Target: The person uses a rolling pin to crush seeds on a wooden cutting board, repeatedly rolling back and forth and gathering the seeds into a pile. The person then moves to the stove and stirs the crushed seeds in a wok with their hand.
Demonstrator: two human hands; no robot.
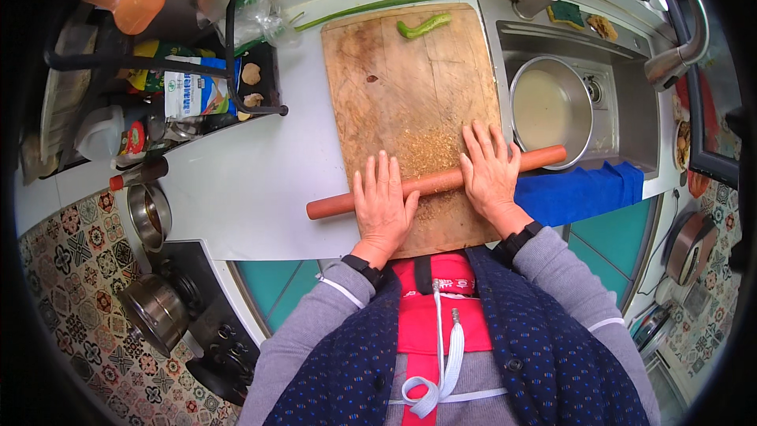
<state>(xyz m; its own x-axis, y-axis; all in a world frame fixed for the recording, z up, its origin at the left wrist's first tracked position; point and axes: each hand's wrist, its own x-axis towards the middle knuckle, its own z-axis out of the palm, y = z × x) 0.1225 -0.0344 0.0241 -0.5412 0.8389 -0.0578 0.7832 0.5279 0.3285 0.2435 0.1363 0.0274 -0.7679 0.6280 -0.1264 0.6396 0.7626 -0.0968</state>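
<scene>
A reddish-brown wooden rolling pin (437, 181) lies slantwise across the near half of a worn wooden cutting board (408, 77). Both palms bear down on it. My left hand (383, 204) holds it left of the middle, fingers stretched forward over the wood. Towards its right end, my right hand (491, 171) presses on it the same way, fingertips by the board's right edge. Brown crushed crumbs (434, 151) are scattered on the board beyond the pin and under it. A curved piece of green pepper (424, 26) rests at the board's far end.
A sink (636, 112) at the right holds a metal pot (581, 151) of cloudy liquid, under a faucet (674, 65). A blue cloth (582, 192) drapes over the sink's front edge. A black rack (230, 41) stands left, and a scallion (384, 5) lies behind the board.
</scene>
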